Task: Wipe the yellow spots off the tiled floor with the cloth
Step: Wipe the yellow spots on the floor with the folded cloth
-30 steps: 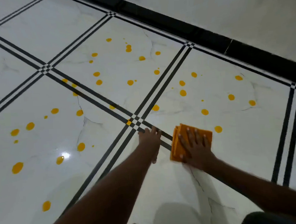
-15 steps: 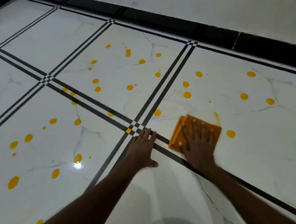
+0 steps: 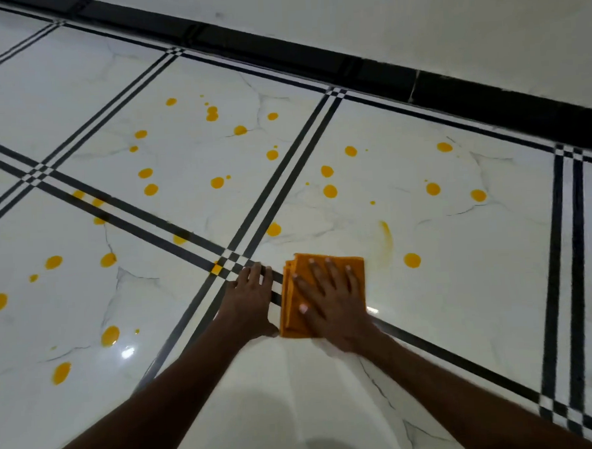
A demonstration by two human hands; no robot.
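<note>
A folded orange cloth [image 3: 293, 293] lies flat on the white tiled floor [image 3: 463, 301]. My right hand [image 3: 329, 303] presses down on it with fingers spread straight. My left hand [image 3: 249, 300] rests flat on the floor just left of the cloth, over the black grout stripes. Several yellow spots [image 3: 412, 260] dot the tiles beyond and to the left. A pale yellow smear [image 3: 384, 240] streaks the tile just right of the cloth's far corner.
A black skirting band [image 3: 348, 70] runs along the base of a white wall [image 3: 414, 19] at the back. Double black stripes [image 3: 275, 187] cross the floor between tiles. A light glare [image 3: 127, 352] shines on the left tile.
My right hand has dragged the cloth back toward me and to the left, leaving a yellow smear where a spot was. My left hand stays planted beside it.
</note>
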